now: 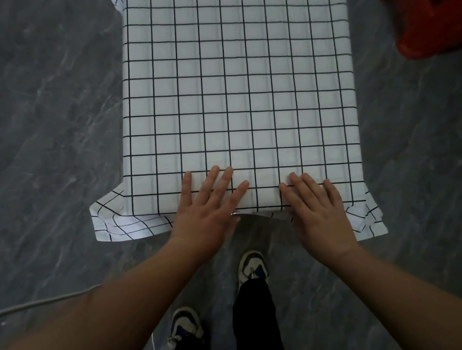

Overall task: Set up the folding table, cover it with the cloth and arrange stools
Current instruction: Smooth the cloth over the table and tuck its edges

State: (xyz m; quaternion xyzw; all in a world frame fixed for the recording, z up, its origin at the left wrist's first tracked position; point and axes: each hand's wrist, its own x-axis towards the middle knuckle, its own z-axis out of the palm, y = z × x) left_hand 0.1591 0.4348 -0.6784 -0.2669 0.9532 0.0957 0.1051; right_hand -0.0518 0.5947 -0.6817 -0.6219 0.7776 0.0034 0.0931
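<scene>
A white cloth with a black grid [240, 87] lies spread over the folding table, which it hides completely; its corners hang off at the near left and near right. My left hand [207, 209] presses flat on the cloth at the table's near edge, fingers straight and spread. My right hand [317, 211] lies flat beside it on the same edge, fingers straight. A red plastic stool [432, 5] stands at the upper right, apart from the table.
Dark grey marbled floor [40, 124] surrounds the table on both sides. My two feet in white and dark sneakers [252, 267] stand just before the near edge. A pale cable [37, 303] runs across the floor at the left.
</scene>
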